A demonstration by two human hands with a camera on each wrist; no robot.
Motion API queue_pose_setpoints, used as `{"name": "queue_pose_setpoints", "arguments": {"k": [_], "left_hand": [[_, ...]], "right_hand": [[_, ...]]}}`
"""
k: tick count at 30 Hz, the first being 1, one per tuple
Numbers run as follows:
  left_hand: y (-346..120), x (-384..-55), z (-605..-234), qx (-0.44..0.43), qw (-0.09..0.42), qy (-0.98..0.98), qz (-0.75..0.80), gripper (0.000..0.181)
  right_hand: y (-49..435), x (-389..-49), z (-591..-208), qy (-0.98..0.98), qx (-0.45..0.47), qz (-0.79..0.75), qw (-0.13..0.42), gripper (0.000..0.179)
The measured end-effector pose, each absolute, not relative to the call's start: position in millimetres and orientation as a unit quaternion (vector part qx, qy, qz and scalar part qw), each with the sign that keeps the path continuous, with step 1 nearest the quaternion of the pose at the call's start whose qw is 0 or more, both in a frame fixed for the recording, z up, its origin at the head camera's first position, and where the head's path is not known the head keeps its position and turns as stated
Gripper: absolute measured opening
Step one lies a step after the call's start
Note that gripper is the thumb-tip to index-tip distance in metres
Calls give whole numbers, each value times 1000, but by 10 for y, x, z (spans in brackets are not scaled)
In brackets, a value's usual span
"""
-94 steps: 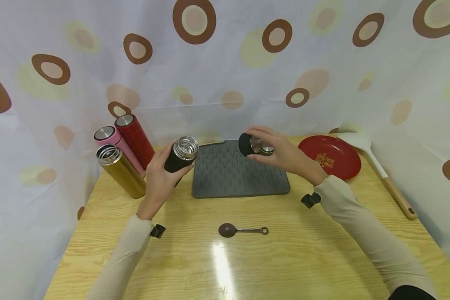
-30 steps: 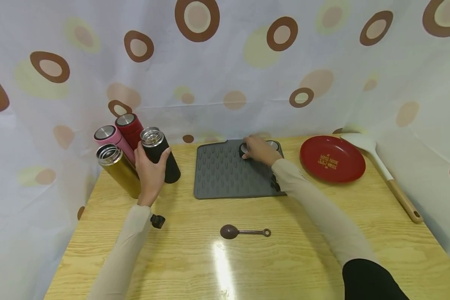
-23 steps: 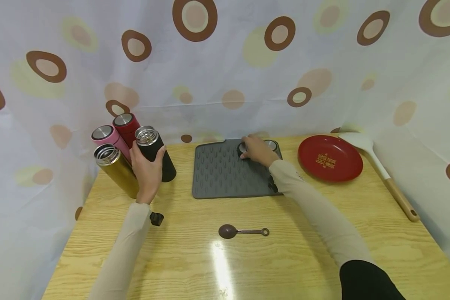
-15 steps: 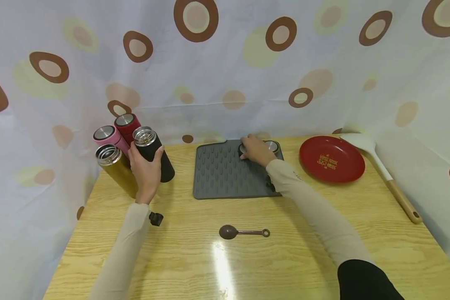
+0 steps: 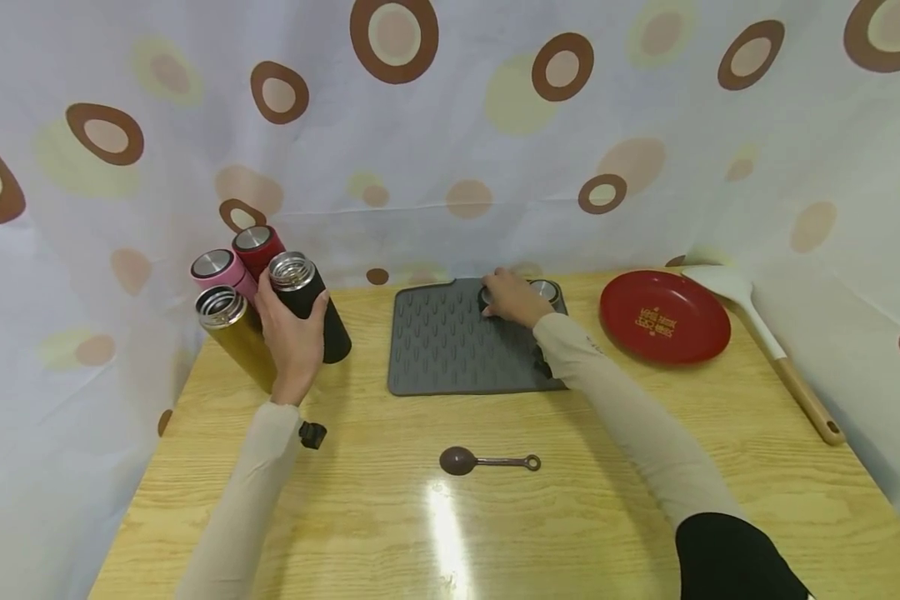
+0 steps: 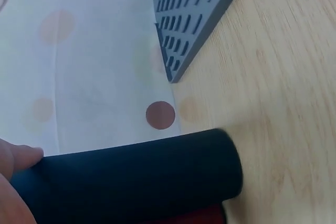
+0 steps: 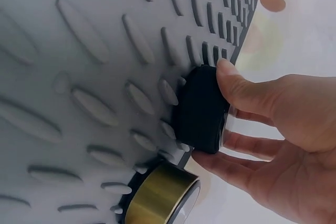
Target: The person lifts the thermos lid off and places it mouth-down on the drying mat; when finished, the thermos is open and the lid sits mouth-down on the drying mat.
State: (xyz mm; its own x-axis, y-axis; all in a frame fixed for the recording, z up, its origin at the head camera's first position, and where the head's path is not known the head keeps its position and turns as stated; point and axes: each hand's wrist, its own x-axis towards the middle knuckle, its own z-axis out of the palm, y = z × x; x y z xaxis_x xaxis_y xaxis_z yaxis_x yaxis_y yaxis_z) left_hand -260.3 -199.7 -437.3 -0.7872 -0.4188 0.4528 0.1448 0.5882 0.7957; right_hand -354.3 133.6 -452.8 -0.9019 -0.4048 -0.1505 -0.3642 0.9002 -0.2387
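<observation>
My left hand [image 5: 291, 337] grips an uncapped black thermos [image 5: 332, 327] that stands upright on the table, its steel mouth showing. On the far part of a grey ridged drying mat [image 5: 435, 350], my right hand [image 5: 521, 300] holds a black thermos lid [image 7: 199, 111] between thumb and fingers, right at the mat's surface. Beside that lid sits a gold lid [image 7: 160, 195] with a steel top. To the left of the black thermos stand an uncapped gold thermos [image 5: 243, 337], a capped pink thermos [image 5: 221, 268] and a capped red thermos [image 5: 261, 248].
A brown spoon [image 5: 459, 461] lies on the wooden table [image 5: 360, 517] in front of the mat. At the right are a red plate [image 5: 663, 329] with gold lettering and a white spatula [image 5: 765, 333] with a wooden handle. A patterned curtain [image 5: 450, 150] backs the table.
My left hand has brought the black thermos leftward and down beside the other thermoses. My right hand has lowered the black lid to the mat. Both hands are nearly still over the last half second.
</observation>
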Motion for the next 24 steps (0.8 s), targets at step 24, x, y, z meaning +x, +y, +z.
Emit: {"name": "queue_pose_setpoints", "arguments": {"k": [24], "left_hand": [[-2862,-2552,-3427,-55,376,-848,-368,39]], "right_hand": [[1332,-3574,-4522,967,-214,-82,107,53]]}}
